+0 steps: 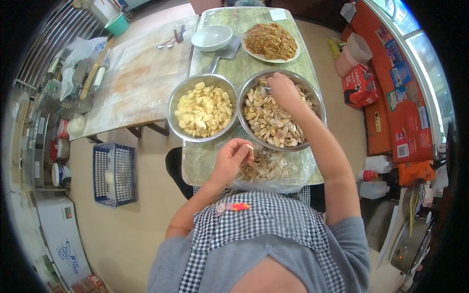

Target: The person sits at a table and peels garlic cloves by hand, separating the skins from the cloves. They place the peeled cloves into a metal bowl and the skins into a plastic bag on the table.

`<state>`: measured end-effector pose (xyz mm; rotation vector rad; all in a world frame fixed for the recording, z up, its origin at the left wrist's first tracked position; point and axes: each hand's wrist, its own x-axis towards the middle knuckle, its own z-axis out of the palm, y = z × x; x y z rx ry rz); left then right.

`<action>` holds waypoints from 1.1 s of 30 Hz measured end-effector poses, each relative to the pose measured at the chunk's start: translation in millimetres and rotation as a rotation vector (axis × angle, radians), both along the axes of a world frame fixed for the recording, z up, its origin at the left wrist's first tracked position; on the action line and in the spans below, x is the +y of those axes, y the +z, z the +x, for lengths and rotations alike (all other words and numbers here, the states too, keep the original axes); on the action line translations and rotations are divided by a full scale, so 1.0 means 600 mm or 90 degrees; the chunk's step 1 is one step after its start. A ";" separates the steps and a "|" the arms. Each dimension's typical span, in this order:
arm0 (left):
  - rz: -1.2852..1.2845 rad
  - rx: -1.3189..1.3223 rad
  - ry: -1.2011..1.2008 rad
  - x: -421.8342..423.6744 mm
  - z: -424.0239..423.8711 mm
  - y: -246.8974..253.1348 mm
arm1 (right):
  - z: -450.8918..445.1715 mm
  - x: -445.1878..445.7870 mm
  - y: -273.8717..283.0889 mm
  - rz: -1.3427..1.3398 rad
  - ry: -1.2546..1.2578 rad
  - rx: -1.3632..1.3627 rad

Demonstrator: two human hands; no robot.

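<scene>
My left hand (234,157) pinches a pale garlic clove (250,147) between thumb and fingers, just in front of the two steel bowls. My right hand (282,88) reaches into the right steel bowl (320,124), among unpeeled garlic cloves (271,122). A small metal blade shows beside its fingers; the fingertips are partly hidden, so its exact hold is unclear. Peeled cloves (205,113) fill much of the left steel bowl (172,124). Loose garlic skins (269,166) lie on clear plastic at the table's near edge, right of my left hand.
Behind the bowls are a plate of reddish-brown minced food (271,42), a white bowl (211,38) and a cleaver (230,49). A floured wooden table (146,73) adjoins at the left. A blue plastic crate (114,175) stands on the floor.
</scene>
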<state>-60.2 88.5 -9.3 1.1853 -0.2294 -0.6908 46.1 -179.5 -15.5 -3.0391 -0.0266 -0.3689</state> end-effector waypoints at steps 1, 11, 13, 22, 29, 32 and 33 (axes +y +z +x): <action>-0.021 0.022 0.020 0.002 0.000 -0.005 | -0.009 0.000 0.008 0.009 -0.004 -0.011; -0.040 0.035 0.047 -0.013 0.004 -0.013 | -0.277 0.107 0.092 0.483 -0.014 0.010; -0.025 0.011 0.038 -0.016 0.003 -0.015 | -0.308 0.130 0.097 0.465 -0.004 0.088; 0.090 -0.135 0.009 -0.021 -0.004 -0.004 | -0.326 0.145 0.063 0.384 0.065 0.042; 0.113 -0.197 -0.041 -0.014 -0.003 0.001 | -0.322 0.142 0.065 0.379 0.092 0.064; 0.127 -0.206 -0.076 -0.010 0.001 0.000 | -0.319 0.134 0.065 0.401 0.109 0.074; 0.132 -0.211 -0.087 -0.010 0.003 -0.001 | -0.318 0.131 0.065 0.413 0.114 0.078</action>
